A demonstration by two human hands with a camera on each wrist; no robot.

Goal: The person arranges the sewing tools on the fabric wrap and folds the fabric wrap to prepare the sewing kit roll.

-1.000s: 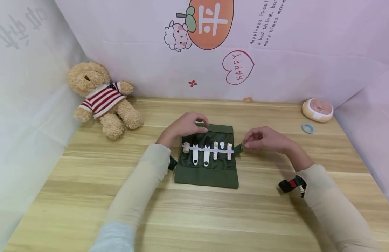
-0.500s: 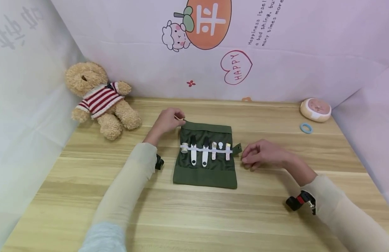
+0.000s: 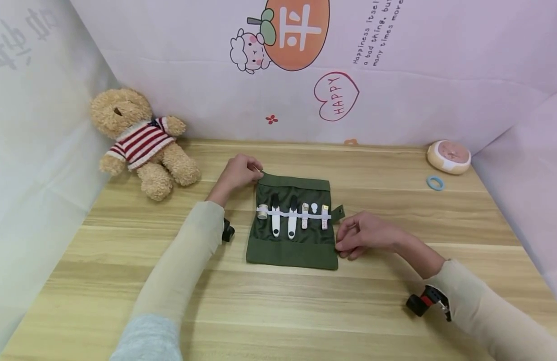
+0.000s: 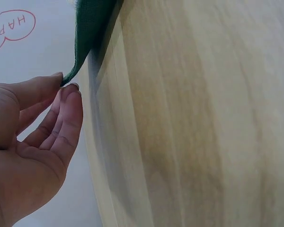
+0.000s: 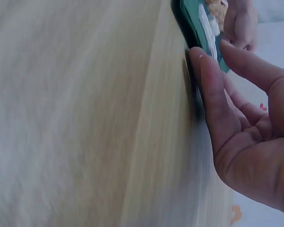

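Note:
A dark green cloth tool roll (image 3: 292, 253) lies unfolded on the wooden table. Its white elastic band (image 3: 283, 214) holds a small spool-like item (image 3: 262, 212), two white-handled tools with black tips (image 3: 275, 223), two slim nail-clipper-like pieces (image 3: 325, 217) and a small white piece (image 3: 315, 207). With thumb and fingertips, the left hand (image 3: 239, 173) pinches the roll's far left corner, slightly raised in the left wrist view. At the right edge, below the snap tab (image 3: 338, 213), is the right hand (image 3: 366, 234). Its fingertips meet the edge, while the thumb (image 5: 248, 64) stands apart from them.
A teddy bear (image 3: 145, 145) in a striped shirt leans at the back left. Toward the back right sit a round cream-and-pink object (image 3: 448, 157) and a light blue ring (image 3: 435, 183). Printed cloth walls (image 3: 395, 110) enclose the table (image 3: 242, 311) at the back and sides.
The left hand has moved left from above the roll to its far left corner and now pinches it. The right hand has left the snap tab and come down to the right edge.

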